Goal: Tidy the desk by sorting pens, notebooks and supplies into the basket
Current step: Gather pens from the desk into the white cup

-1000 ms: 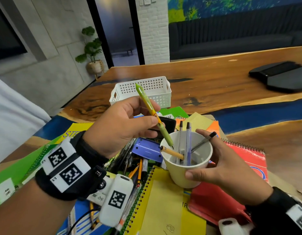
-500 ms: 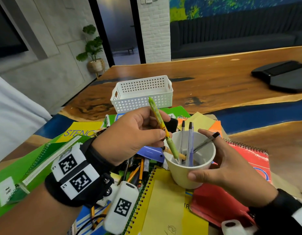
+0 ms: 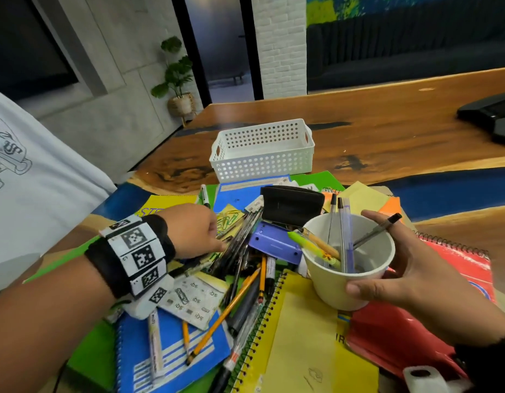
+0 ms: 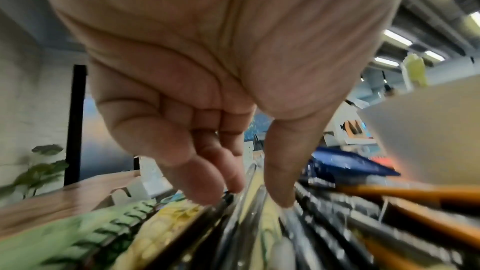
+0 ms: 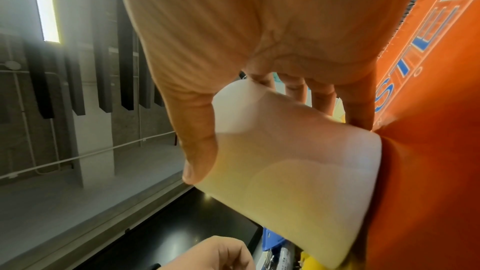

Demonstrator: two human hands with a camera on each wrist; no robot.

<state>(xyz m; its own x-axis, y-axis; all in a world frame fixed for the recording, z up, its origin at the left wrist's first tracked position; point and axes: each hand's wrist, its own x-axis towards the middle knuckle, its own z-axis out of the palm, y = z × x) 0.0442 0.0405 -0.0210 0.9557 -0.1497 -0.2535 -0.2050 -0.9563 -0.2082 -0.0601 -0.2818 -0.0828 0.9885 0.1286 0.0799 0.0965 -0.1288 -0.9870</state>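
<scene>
Right hand (image 3: 415, 282) grips the white paper cup (image 3: 342, 282) holding pens; left hand (image 3: 194, 231), fingers loosely apart, reaches the dark pen pile (image 3: 240, 245) at its nine o'clock; white perforated plastic basket (image 3: 262, 151) at twelve

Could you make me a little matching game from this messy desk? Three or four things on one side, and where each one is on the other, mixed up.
Things:
1. green pen
2. white basket
3. cup
4. red notebook

Places:
A. under the right hand, on the desk
B. gripped by the right hand
C. leaning inside the cup
D. at the far edge of the pile, with nothing visible in it

Pairs: 1-C, 2-D, 3-B, 4-A
</scene>
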